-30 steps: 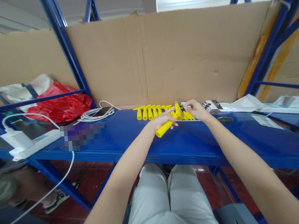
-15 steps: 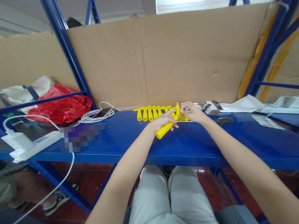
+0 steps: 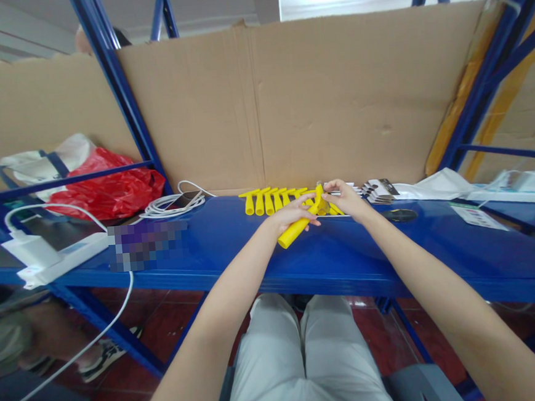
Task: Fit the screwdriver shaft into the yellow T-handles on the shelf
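Note:
My left hand is closed round the shaft of a yellow T-shaped tool, whose round handle end points toward me. At the tool's upper end, the fingers of my right hand pinch its head. What lies right under those fingertips is partly hidden. Beyond my left hand, a row of several like yellow tools lies on the blue shelf top, handles toward me. More yellow pieces show between my hands, partly covered by them.
Right of my hands are a stack of printed cards, a dark oval object and a white plastic bag. A coiled white cable, a red bag and a power strip are leftward. A cardboard panel stands behind.
Both hands stay at nearly the same spot with the yellow tool. The right fingers have shifted slightly at its head. Part of a person's head now shows above the cardboard at left.

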`<state>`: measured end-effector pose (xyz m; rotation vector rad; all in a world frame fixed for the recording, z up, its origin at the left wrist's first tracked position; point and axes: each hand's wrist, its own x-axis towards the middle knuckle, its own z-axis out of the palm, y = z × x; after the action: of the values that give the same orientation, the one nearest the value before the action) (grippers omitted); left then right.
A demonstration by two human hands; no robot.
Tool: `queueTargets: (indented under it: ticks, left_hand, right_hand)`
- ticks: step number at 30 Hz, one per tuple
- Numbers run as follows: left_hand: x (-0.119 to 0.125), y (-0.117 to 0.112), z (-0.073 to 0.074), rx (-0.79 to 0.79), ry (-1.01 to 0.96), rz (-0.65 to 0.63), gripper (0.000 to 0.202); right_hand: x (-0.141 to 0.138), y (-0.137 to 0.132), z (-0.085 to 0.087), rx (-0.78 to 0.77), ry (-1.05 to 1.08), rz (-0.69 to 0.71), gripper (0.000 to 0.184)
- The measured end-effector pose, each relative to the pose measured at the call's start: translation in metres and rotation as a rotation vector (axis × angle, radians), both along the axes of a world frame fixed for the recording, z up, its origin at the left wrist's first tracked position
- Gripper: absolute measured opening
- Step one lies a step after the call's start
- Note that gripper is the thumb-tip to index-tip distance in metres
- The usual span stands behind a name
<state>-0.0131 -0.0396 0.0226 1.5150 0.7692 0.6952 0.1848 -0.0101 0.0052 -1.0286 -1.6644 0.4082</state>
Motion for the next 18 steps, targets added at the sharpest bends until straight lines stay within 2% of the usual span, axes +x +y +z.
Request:
queueTargets:
  ticks: [7,12,18]
  left_hand:
    - [0.001,0.004,-0.004,-0.017,-0.063,0.015,0.091]
    - [0.003,0.005,-0.005,-0.016,-0.083,0.039,0.090]
    - [0.002,0.007,-0.007,-0.015,-0.126,0.023,0.089]
  right_hand:
    - [0.002,0.005,-0.004,-0.014,0.110,0.103,0.041]
    - [0.000,-0.002,-0.003,-0.085,0.116,0.188,0.044]
    - [0.001,-0.005,-0.001,-0.093,0.120,0.210,0.047]
